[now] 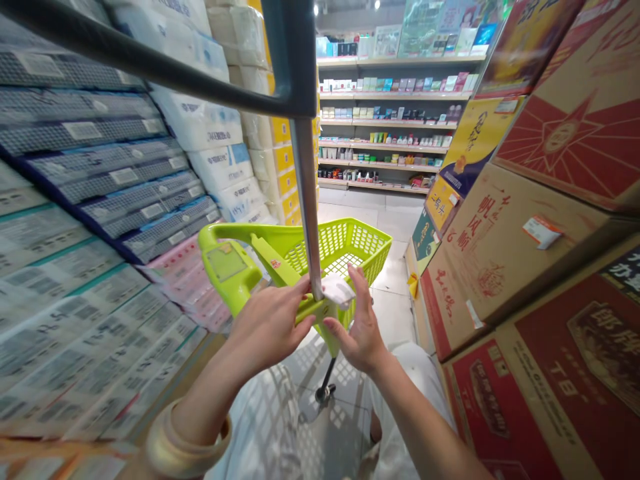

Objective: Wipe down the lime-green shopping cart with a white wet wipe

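A lime-green plastic shopping cart (350, 247) stands in the aisle just ahead of me. My left hand (267, 327) rests on the near end of its green handle bar, fingers curled over it. My right hand (357, 327) is beside it, thumb and fingers pinching a small white paper slip (337, 288) against the bar. A metal pole (306, 207) runs down from a dark frame overhead to the spot between my hands. A pale bangle (175, 447) sits on my left forearm.
Stacked tissue and paper packs (100, 200) wall the left side. Large brown and red cardboard cartons (525, 267) stack up on the right. Pale tiled floor (395, 300) runs ahead to shelves of small boxed goods (390, 120) at the aisle's end.
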{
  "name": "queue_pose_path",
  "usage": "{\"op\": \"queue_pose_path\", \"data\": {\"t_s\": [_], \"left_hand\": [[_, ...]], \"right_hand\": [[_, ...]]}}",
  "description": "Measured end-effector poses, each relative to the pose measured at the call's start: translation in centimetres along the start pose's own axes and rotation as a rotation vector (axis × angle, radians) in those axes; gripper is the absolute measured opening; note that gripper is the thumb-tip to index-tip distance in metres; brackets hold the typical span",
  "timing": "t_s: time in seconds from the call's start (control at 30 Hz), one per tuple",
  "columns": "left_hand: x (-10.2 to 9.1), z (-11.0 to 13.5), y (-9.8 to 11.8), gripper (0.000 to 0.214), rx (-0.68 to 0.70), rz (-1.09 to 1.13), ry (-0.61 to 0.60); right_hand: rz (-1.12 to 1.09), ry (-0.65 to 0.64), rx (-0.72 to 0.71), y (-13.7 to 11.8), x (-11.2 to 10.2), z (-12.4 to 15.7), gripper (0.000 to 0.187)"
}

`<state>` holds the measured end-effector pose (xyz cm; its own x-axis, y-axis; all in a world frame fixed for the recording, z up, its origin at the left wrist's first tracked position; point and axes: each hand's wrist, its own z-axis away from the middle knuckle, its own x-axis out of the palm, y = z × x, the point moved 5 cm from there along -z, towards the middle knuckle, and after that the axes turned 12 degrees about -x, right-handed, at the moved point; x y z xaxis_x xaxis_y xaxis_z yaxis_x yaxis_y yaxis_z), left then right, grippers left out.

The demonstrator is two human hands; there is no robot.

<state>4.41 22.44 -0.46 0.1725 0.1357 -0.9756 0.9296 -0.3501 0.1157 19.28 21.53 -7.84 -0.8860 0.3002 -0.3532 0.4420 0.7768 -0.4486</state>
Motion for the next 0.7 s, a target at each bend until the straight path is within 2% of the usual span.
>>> {"op": "queue_pose_path", "data": {"t_s": [0.07, 0.1, 0.2, 0.23, 0.27, 0.4, 0.53, 0.67, 0.7], "left_hand": [[-0.1, 0.3, -0.2, 0.039, -0.011, 0.014, -0.014], [-0.1, 0.4, -0.3, 0.039, -0.017, 0.018, -0.021], [-0.1, 0.7, -0.4, 0.038, -0.028, 0.004, -0.045], [-0.1, 0.8, -0.5, 0.038, -0.029, 0.000, -0.050], [-0.1, 0.9, -0.5, 0.039, -0.028, 0.000, -0.053], [-0.3, 1.2, -0.6, 0.038, -0.017, 0.024, -0.039], [-0.3, 1.5, -0.7, 0.040, -0.007, 0.028, -0.023], [-0.2, 1.6, -0.8, 0.039, -0.046, 0.026, -0.061], [-0.2, 1.7, -0.8, 0.039, -0.051, 0.023, -0.067]], "right_hand": [[-0.007, 0.039, -0.044, -1.5, -1.6, -0.8, 0.081], [-0.005, 0.052, -0.064, -2.4, -2.4, -1.3, 0.076], [0.030, 0.028, -0.087, -4.5, -4.0, -2.3, 0.028], [0.033, 0.015, -0.099, -5.0, -4.2, -2.5, 0.015], [0.031, 0.002, -0.113, -5.5, -4.3, -2.7, 0.012], [0.031, -0.033, -0.147, -6.5, -3.9, -2.6, 0.017], [0.037, -0.043, -0.153, -6.3, -3.9, -2.4, 0.016], [-0.054, -0.133, -0.162, -4.4, -3.0, -1.7, 0.062], [-0.077, -0.156, -0.144, -3.6, -2.5, -1.4, 0.068]]}}
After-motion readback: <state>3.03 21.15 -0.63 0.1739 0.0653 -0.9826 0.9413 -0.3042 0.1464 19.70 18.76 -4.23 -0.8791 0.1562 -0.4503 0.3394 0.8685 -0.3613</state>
